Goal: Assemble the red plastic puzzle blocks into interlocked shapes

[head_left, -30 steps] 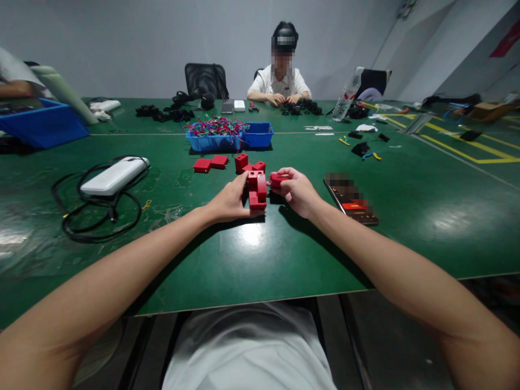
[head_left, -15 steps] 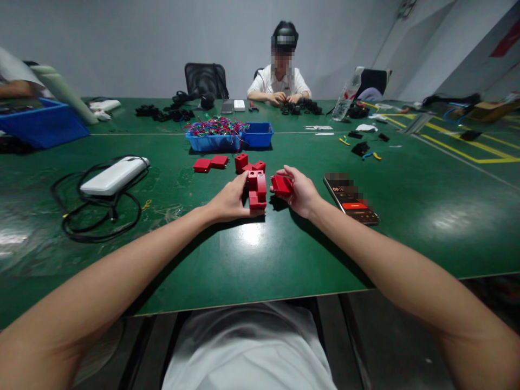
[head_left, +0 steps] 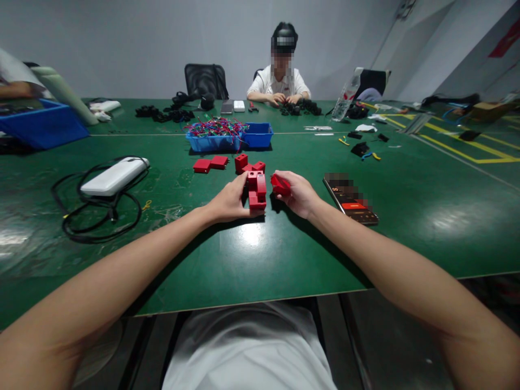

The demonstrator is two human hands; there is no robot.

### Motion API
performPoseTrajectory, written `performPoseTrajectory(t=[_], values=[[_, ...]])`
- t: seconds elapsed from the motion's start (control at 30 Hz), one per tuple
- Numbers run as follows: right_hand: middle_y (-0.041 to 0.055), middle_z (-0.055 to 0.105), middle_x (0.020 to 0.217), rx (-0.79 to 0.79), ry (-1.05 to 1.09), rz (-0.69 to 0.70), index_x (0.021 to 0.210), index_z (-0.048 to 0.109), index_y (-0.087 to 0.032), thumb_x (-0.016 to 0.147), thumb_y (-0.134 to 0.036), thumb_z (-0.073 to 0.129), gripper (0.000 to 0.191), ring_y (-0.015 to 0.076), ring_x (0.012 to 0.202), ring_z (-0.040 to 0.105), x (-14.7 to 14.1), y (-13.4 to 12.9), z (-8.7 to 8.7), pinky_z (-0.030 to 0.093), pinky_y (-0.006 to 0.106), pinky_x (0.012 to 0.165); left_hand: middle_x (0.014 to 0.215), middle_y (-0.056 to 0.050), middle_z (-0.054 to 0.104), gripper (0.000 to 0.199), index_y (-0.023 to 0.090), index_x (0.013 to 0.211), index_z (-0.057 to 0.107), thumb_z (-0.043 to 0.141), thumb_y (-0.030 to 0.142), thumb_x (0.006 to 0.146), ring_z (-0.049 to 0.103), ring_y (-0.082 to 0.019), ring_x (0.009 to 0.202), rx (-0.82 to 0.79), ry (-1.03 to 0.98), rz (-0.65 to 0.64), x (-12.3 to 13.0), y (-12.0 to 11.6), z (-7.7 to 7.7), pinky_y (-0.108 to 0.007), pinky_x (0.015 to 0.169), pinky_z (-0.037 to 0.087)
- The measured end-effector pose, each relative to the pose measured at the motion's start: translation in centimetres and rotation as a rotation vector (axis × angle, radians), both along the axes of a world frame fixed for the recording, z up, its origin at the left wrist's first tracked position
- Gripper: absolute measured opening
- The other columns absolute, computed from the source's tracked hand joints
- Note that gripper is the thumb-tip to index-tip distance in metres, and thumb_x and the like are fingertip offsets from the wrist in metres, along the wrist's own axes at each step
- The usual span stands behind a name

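Note:
My left hand (head_left: 231,199) grips a red C-shaped block (head_left: 257,202) with round holes in its top, thumb on the near side and fingers behind. The block stands on the green table. To its right, my right hand (head_left: 298,194) is closed around a smaller red piece (head_left: 280,185), held a little apart from the block; part of this piece is hidden by the fingers. Just beyond the left hand lie several red blocks (head_left: 241,162), one with holes in its top. Two flat red pieces (head_left: 219,162) rest farther left, touching at their corners.
Blue bins (head_left: 260,135) stand beyond the red pieces, one heaped with colourful wires (head_left: 217,128). A phone (head_left: 351,199) lies at right. A white power bank (head_left: 116,176) with a coiled black cable (head_left: 77,236) is at left. Across the table (head_left: 260,260) sits a person (head_left: 280,81).
The small red piece has been turned in my right hand, whose fingers have shifted around it. My left hand and the C-shaped block have stayed in place.

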State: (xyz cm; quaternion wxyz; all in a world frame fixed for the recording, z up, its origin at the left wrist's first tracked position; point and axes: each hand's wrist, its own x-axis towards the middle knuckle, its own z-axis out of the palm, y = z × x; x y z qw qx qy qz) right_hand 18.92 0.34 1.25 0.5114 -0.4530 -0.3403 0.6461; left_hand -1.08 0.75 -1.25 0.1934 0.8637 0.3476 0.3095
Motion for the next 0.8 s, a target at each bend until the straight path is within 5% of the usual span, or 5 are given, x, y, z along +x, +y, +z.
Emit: performPoseTrajectory(t=[0.33, 0.53, 0.8], values=[[-0.0027, 0.065, 0.083, 0.09, 0.037, -0.009, 0.094, 0.056, -0.022, 0.059, 0.002, 0.075, 0.046, 0.012, 0.069, 0.065, 0.0, 0.7, -1.3, 0.057, 0.028, 0.067, 0.136, -0.017, 0.055, 0.089, 0.018, 0.14, 0.037, 0.08, 0.046, 0.068, 0.056, -0.035, 0.124, -0.005, 0.0, 0.003, 0.0, 0.0, -0.1, -0.052, 0.105, 0.045], [-0.0026, 0.067, 0.076, 0.119, -0.019, 0.002, 0.082, 0.057, -0.019, 0.055, 0.0, 0.076, 0.038, 0.0116, 0.07, 0.064, 0.3, 0.7, -1.4, 0.055, 0.026, 0.069, 0.137, -0.018, 0.054, 0.09, 0.017, 0.141, 0.036, 0.08, 0.047, 0.068, 0.055, -0.035, 0.125, -0.017, 0.006, 0.01, -0.1, 0.0, 0.0, -0.053, 0.106, 0.044], [-0.0039, 0.064, 0.064, 0.138, -0.134, 0.022, 0.074, 0.059, -0.018, 0.052, 0.002, 0.063, 0.03, 0.0098, 0.058, 0.056, 0.2, 0.6, -1.3, 0.043, 0.021, 0.054, 0.131, -0.016, 0.056, 0.083, 0.017, 0.136, 0.04, 0.079, 0.046, 0.068, 0.058, -0.034, 0.119, -0.01, 0.009, 0.016, -0.1, 0.0, 0.0, -0.051, 0.103, 0.047]])
